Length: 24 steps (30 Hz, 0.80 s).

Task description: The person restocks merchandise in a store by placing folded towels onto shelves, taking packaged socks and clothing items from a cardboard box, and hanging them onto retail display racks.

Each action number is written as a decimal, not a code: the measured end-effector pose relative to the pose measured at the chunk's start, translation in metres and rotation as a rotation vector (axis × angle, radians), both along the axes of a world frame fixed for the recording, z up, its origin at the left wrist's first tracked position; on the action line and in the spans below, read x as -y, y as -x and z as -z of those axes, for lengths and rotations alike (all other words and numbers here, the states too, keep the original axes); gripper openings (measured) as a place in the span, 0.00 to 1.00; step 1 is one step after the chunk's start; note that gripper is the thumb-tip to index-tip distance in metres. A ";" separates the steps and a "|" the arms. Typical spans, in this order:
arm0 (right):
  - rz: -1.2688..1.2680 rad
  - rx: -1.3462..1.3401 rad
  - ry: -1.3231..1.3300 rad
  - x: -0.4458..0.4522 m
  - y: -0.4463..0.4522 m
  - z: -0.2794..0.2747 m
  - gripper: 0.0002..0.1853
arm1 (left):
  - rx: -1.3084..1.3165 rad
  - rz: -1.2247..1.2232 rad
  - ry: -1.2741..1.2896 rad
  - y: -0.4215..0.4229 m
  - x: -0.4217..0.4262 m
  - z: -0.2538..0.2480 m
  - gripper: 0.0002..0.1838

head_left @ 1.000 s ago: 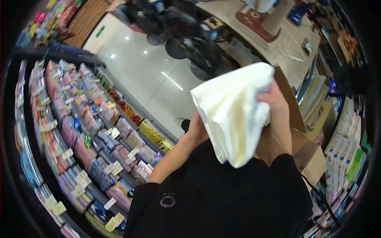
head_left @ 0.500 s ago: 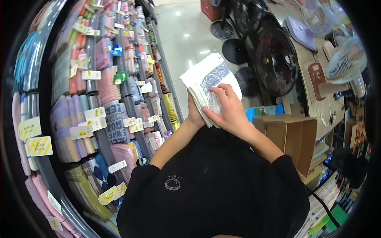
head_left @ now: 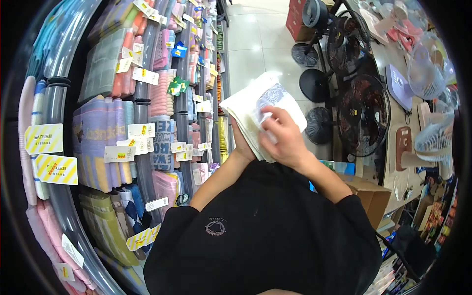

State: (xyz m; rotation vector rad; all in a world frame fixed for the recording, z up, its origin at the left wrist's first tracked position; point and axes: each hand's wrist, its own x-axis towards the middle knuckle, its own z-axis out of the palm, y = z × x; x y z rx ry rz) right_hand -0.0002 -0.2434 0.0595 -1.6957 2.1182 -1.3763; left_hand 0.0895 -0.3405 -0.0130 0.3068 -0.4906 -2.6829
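Observation:
A folded white cloth stack (head_left: 243, 104) with a grey-blue paisley patch is held in front of my chest. My left hand (head_left: 242, 140) grips its left side from below, with most of the fingers hidden under it. Over the top lies my right hand (head_left: 282, 135), its fingers bent and pinching some crumpled, clear or whitish material near the patterned patch. What exactly that material is cannot be made out.
Shelves of folded, tagged towels (head_left: 96, 142) line the left. Standing fans (head_left: 361, 115) are at the right, beside a table with small fans (head_left: 435, 142). A cardboard box (head_left: 366, 194) sits by my right elbow. Tiled floor (head_left: 246, 37) lies ahead.
The view has swung right, towards the fans. The cloth has turned to show its patterned side, and my right hand has moved from its edge onto the top, its fingers now more curled.

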 end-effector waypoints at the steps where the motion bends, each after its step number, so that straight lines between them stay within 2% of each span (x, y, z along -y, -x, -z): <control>1: -0.091 -0.026 -0.069 0.008 0.000 0.006 0.10 | 0.003 -0.015 0.004 0.003 0.003 0.001 0.49; 3: -0.071 -0.132 -0.070 0.022 0.006 0.018 0.11 | 0.111 -0.022 0.045 0.012 0.011 0.000 0.46; 4: -0.089 -0.129 -0.059 0.029 0.014 0.019 0.11 | 0.074 -0.040 0.073 0.017 0.016 0.005 0.44; 5: -0.069 -0.074 -0.066 0.036 0.023 0.020 0.13 | 0.077 -0.059 0.086 0.024 0.021 0.008 0.44; 7: -0.062 -0.015 -0.063 0.049 0.044 0.027 0.14 | 0.245 -0.135 0.084 0.038 0.028 0.010 0.43; 10: -0.117 0.038 0.033 0.067 0.088 0.041 0.15 | 0.249 -0.128 0.115 0.067 0.040 0.007 0.41; 12: -0.155 0.339 -0.088 0.075 0.116 0.040 0.13 | 0.243 -0.107 0.110 0.089 0.053 0.007 0.45; 13: -0.150 0.341 -0.084 0.077 0.131 0.043 0.13 | 0.245 -0.100 0.113 0.099 0.056 0.009 0.45; 15: -0.200 0.681 -0.183 0.084 0.165 0.051 0.09 | 0.147 -0.037 0.102 0.126 0.064 0.009 0.50; 16: -0.232 0.701 -0.133 0.088 0.179 0.054 0.08 | 0.086 0.008 0.079 0.135 0.072 0.019 0.51; 17: -0.225 0.700 -0.135 0.087 0.192 0.055 0.08 | 0.084 0.014 0.075 0.146 0.073 0.023 0.51; 20: -0.212 0.445 -0.118 0.088 0.219 0.034 0.12 | 0.093 -0.008 0.181 0.178 0.077 0.026 0.48; 21: -0.217 0.449 -0.129 0.089 0.226 0.030 0.12 | 0.097 -0.014 0.170 0.186 0.076 0.026 0.48; 23: -0.219 0.255 -0.187 0.092 0.242 0.028 0.14 | 0.157 -0.013 0.160 0.203 0.075 0.029 0.46; 24: -0.206 0.280 -0.189 0.094 0.250 0.036 0.13 | 0.129 0.015 0.127 0.210 0.078 0.031 0.44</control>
